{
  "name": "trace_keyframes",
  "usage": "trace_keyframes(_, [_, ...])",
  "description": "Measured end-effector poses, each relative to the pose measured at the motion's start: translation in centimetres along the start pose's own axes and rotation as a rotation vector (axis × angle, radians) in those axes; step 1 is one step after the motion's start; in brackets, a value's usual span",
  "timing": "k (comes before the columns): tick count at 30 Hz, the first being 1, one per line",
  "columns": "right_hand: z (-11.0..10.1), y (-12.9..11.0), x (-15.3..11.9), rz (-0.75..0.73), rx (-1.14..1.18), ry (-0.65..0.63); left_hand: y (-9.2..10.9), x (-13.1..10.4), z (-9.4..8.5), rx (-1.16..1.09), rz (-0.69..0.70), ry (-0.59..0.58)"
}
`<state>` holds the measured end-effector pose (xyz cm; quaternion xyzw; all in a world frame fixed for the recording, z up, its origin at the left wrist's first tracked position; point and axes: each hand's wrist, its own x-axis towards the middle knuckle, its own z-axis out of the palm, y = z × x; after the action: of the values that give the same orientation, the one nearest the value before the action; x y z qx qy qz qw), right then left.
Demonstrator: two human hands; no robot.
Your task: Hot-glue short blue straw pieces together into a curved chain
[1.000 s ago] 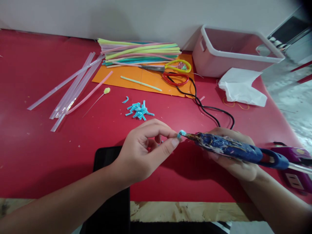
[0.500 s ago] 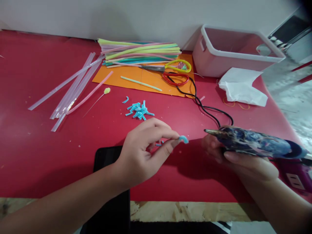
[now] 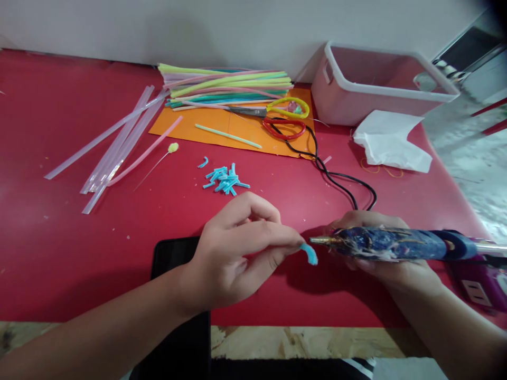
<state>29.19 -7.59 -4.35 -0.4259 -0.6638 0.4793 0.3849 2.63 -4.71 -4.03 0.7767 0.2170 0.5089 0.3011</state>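
The left hand (image 3: 243,250), pinched nearly closed, holds one blue piece (image 3: 309,254), its long axis curving rightward and down in view; the right hand (image 3: 402,272) wraps one glue gun (image 3: 396,244), pointing left.

The head camera looks forward and down from the wearer's side of the red tabletop (image 3: 99,237), close above the left hand (image 3: 241,253) and right hand (image 3: 407,274), facing a pale wall (image 3: 198,26) across the top, with bare wooden board (image 3: 277,340) along the bottom.
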Motion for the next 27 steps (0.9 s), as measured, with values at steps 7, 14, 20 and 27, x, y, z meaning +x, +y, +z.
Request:
trace_keyframes(7, [-0.35,0.22,0.12,-0.037,-0.052,-0.084,0.03,0.05,-0.05,0.013,-0.027,-0.002])
trace_keyframes(14, [-0.59,0.36,0.06,-0.038,-0.078,-0.081,0.05,0.06,0.09,-0.035,-0.072,0.004])
trace_keyframes(20, [-0.42,0.06,0.07,-0.011,-0.071,-0.085,-0.06,0.02,0.11,-0.031,-0.068,0.001])
trace_keyframes(27, [-0.51,0.06,0.0,-0.036,-0.059,-0.059,-0.07,-0.06,-0.14,-0.021,-0.038,-0.021])
